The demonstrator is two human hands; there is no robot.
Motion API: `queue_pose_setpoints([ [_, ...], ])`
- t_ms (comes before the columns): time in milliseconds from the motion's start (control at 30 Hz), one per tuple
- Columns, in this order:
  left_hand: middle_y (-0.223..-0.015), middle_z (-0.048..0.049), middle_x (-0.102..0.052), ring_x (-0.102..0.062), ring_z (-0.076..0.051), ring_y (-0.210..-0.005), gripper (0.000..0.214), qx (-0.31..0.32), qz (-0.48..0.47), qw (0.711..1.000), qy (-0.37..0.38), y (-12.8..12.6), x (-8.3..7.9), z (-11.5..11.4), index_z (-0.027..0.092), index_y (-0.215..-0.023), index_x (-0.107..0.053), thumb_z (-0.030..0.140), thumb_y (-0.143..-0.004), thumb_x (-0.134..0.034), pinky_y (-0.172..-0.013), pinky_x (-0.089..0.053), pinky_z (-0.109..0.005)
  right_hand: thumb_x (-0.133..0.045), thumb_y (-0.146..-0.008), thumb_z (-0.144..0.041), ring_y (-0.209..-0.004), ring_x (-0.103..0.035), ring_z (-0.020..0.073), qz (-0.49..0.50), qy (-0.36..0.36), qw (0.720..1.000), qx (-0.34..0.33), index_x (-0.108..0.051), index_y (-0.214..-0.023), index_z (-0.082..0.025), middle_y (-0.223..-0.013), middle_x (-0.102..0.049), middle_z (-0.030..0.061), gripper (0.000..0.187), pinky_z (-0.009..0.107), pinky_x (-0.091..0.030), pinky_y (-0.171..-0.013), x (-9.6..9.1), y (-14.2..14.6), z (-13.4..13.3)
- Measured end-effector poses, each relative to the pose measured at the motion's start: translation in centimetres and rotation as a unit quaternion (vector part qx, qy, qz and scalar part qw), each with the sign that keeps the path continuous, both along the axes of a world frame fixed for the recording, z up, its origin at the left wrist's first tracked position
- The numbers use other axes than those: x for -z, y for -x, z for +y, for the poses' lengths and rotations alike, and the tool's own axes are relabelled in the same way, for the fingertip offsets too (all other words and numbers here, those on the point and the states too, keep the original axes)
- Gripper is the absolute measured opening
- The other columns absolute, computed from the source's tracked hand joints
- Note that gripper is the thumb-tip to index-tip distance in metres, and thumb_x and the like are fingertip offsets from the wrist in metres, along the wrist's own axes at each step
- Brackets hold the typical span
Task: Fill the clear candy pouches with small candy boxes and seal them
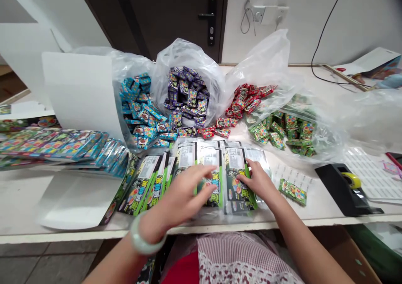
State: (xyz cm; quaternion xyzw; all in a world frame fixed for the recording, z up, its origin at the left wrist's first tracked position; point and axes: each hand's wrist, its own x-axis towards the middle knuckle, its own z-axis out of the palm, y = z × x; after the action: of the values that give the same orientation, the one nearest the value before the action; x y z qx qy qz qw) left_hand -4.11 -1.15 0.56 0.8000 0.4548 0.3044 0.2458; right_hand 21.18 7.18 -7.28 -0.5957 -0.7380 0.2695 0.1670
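Flat packets (234, 190) lying hemmed in by bagged sweets

The black-and-green packets are lying in rows at the near edge of the worktop (20, 200), directly before the person. The left hand (185, 192) is blurring over the middle row, hiding part of it, thumb and fingers standing apart. The right hand (259, 179) is touching the right-hand row, thumb lying across its face; whether its fingers are gripping, I cannot tell.

Behind, clear bags are spilling small blue packs (146, 116), purple packs (188, 93), red packs (245, 102) and green packs (292, 127), the nearest almost reaching the packets' far edge. On the left, white card (83, 95) and a long row of colourful packs (63, 144) are crowding in. On the right, a single green pack (292, 192) is lying on a printed sheet (290, 173), with a black tape dispenser (337, 188) standing beyond.
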Motion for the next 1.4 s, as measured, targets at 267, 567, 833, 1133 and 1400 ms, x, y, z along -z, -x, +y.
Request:
queue_pose_setpoints([
  [267, -0.154, -0.0138, -0.031, -0.020, -0.036, -0.144, 0.064, 0.046, 0.231, 0.970, 0.065, -3.1, 4.5, -0.3, 0.022, -0.141, -0.037, 0.040, -0.086, -0.064, -0.114, -0.022, -0.061, -0.069, -0.067, -0.035, -0.062, -0.057, 0.0180, 0.188, 0.083, 0.977, 0.061, -0.053, -0.119, -0.018, -0.073, -0.057, -0.0019, 0.056, 0.033, -0.047, -0.062, 0.8, 0.4, 1.6],
  [567, -0.144, -0.0126, -0.045, -0.034, -0.032, -0.138, 0.048, 0.004, 0.112, 0.992, 0.059, -2.5, 4.1, 0.5, 0.024, -0.133, -0.045, 0.037, -0.089, -0.060, -0.112, -0.029, -0.059, -0.068, -0.063, -0.054, -0.048, -0.047, 0.0125, 0.313, 0.146, 0.933, 0.103, -0.052, -0.071, -0.023, -0.055, -0.051, -0.0051, 0.036, 0.025, -0.039, -0.044, 0.4, -1.6, 1.7],
  [833, -0.109, -0.0100, -0.067, -0.062, -0.023, -0.102, 0.034, -0.161, -0.319, 0.905, 0.231, -4.7, 3.9, 6.1, 0.018, -0.110, -0.059, 0.028, -0.079, -0.068, -0.088, -0.051, -0.041, -0.069, -0.066, -0.058, -0.052, -0.048, 0.0112, 0.394, 0.148, 0.903, 0.083, -0.054, -0.076, -0.022, -0.063, -0.054, -0.0044, 0.040, 0.024, -0.043, -0.047, -1.0, -0.3, 0.9],
  [1133, -0.069, 0.0046, -0.058, -0.054, -0.010, -0.061, 0.028, -0.271, -0.454, 0.829, 0.184, -1.3, 2.4, 7.4, 0.019, -0.077, -0.055, 0.041, -0.071, -0.072, -0.058, -0.043, -0.021, -0.056, -0.079, -0.052, -0.077, -0.064, 0.0204, 0.326, 0.084, 0.935, 0.112, -0.062, -0.097, -0.020, -0.089, -0.068, 0.0063, 0.037, 0.035, -0.052, -0.068, 0.6, -2.2, 0.6],
  [1400, -0.072, 0.0016, -0.063, -0.057, -0.014, -0.066, 0.033, -0.256, -0.468, 0.815, 0.227, -0.9, 1.6, 6.5, 0.018, -0.080, -0.061, 0.042, -0.064, -0.078, -0.064, -0.046, -0.024, -0.059, -0.077, -0.032, -0.089, -0.065, 0.0223, 0.256, 0.043, 0.964, 0.062, -0.069, -0.096, -0.021, -0.100, -0.072, 0.0074, 0.024, 0.041, -0.050, -0.086, 1.1, -2.8, 0.4],
])
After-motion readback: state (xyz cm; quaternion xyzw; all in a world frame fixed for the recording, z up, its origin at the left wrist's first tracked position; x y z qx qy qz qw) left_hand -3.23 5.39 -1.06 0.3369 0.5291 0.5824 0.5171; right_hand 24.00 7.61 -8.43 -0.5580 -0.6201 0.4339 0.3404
